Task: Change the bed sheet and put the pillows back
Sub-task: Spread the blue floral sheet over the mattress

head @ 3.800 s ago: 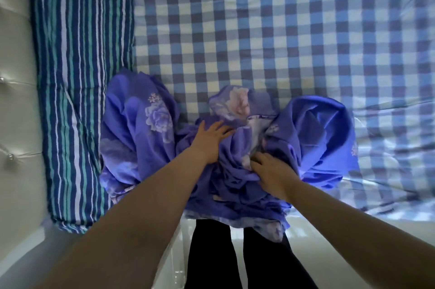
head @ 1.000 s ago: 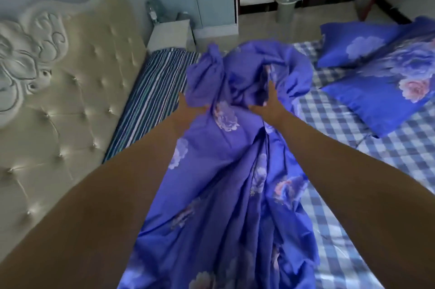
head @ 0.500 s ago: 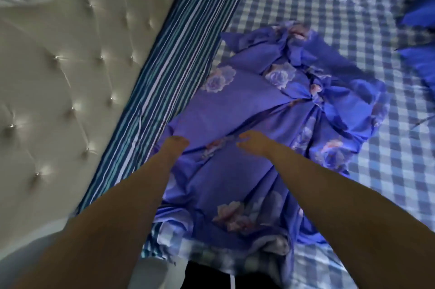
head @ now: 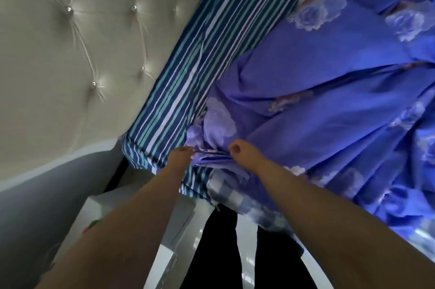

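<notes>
Head view: both hands gripping the floral sheet's corner
Left hand (head: 180, 155) and right hand (head: 240, 151) pinch the purple floral sheet (head: 317, 91), bunched near the headboard (head: 58, 53); spreading, tucking, pillows remain

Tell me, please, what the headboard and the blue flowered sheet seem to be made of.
Headboard: probably padded leather or imitation leather, cream, slightly glossy; it is tufted with shiny buttons and catches highlights.
Flowered sheet: thin woven fabric, perhaps cotton or a blend, matte to faintly silky; it gathers in soft creases where both hands grip it.
</notes>
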Demonstrator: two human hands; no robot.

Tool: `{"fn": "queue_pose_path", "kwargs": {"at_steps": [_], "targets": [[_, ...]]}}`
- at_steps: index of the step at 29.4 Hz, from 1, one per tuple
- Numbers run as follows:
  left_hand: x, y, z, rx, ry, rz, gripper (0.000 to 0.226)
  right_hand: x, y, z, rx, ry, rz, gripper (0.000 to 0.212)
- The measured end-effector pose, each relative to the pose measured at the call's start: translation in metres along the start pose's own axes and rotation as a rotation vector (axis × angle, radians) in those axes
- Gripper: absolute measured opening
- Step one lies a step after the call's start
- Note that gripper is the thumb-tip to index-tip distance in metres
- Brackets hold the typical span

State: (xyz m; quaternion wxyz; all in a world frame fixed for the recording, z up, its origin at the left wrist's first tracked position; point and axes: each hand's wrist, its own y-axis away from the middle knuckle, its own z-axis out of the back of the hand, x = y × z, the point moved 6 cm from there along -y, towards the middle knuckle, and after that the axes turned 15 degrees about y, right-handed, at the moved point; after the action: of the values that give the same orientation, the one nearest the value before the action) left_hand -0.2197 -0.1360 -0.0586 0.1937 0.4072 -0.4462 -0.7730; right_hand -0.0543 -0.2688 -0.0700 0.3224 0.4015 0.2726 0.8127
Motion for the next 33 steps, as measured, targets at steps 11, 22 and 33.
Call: {"fn": "queue_pose_path", "kwargs": {"at_steps": [11, 22, 33], "targets": [[0.101, -0.028, -0.007, 0.070, 0.282, 0.203, 0.019, -0.009, -0.049, -0.100, 0.070, 0.406, 0.005, 0.044], [0.092, 0.007, -0.064, 0.355, 1.198, 0.097, 0.054, 0.001, 0.047, -0.102, 0.368, -0.207, 0.110, 0.027], [0.063, 0.018, 0.040, 0.037, 1.094, -0.343, 0.021, -0.005, 0.101, -0.134, 1.015, 0.650, 0.155, 0.026]]}}
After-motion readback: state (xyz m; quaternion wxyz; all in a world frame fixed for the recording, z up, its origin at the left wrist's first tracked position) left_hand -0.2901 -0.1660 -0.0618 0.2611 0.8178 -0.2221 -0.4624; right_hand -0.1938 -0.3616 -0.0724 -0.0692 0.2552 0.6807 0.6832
